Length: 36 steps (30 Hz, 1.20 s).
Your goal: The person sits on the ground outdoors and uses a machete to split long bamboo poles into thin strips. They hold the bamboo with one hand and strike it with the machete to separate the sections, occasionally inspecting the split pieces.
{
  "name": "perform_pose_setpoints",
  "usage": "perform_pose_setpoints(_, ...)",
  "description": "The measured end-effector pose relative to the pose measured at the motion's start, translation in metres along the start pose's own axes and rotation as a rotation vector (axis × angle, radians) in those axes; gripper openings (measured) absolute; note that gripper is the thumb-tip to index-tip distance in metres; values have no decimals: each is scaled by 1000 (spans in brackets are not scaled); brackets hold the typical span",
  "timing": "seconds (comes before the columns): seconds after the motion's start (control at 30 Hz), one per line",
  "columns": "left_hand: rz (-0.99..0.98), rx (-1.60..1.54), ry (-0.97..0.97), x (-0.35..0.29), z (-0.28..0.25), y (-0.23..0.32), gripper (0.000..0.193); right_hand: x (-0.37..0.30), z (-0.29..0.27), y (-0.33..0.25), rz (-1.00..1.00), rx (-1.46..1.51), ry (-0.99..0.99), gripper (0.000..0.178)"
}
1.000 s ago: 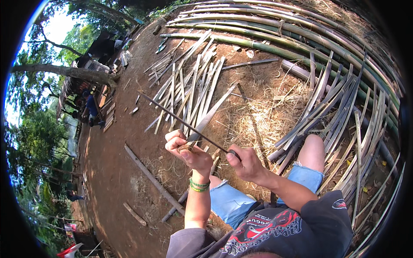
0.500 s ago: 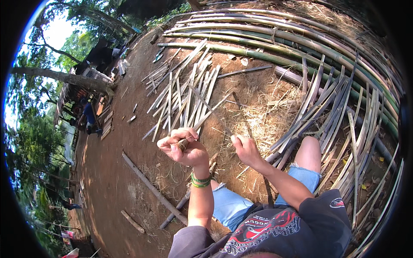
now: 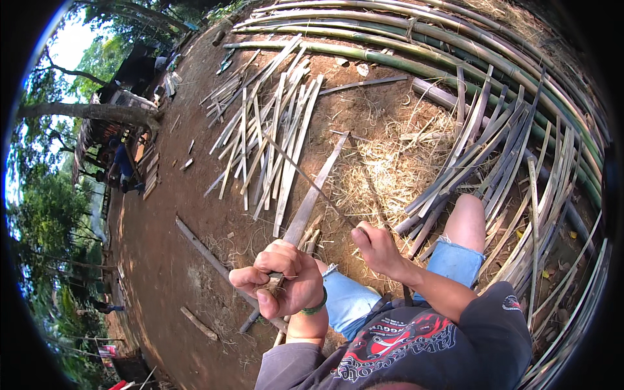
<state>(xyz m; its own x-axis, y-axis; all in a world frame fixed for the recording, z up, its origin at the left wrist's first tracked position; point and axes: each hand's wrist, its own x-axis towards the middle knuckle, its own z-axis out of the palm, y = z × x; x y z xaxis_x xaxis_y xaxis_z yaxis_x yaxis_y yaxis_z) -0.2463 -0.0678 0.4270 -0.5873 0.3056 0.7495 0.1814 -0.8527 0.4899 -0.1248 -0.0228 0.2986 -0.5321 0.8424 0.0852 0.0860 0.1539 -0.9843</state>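
I sit on the ground with bare knees and blue shorts. My left hand [image 3: 281, 286], with a green band on its wrist, is closed around a flat grey bamboo slat [image 3: 311, 198] that slants up and away from my lap. My right hand [image 3: 378, 250] is a little to the right, above my knee. Its fingers are curled on the near end of a thin dark bamboo strip [image 3: 300, 172] that crosses over the slat toward the pile beyond. The two hands are apart.
A heap of split bamboo slats [image 3: 270, 123] lies on the bare earth ahead. Dry shavings [image 3: 390, 162] spread by my knee. A bundle of strips [image 3: 500, 149] and long green poles [image 3: 416, 39] curve along the right. A person in blue [image 3: 121, 162] is far left by a shelter.
A second ago my hands were close together on the thin strip. They have since drawn apart, and the left hand has dropped lower onto the flat slat.
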Motion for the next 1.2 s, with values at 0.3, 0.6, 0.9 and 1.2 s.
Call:
perform_pose_setpoints(0.3, 38, 11, 51, 16, 3, -5, 27, 56, 20, 127, -129, -205, 183, 27)
perform_pose_setpoints(0.6, 65, -13, 55, 30, -10, -5, 27, 51, 38, 101, -131, -59, 35, 40)
perform_pose_setpoints(0.9, 97, -59, 21, 65, -12, -24, 25, 100, 17, 118, 195, -159, 186, 41)
perform_pose_setpoints(1.2, -24, -23, -27, 79, -6, 68, 24, -21, 20, 1, -147, 21, -77, 34)
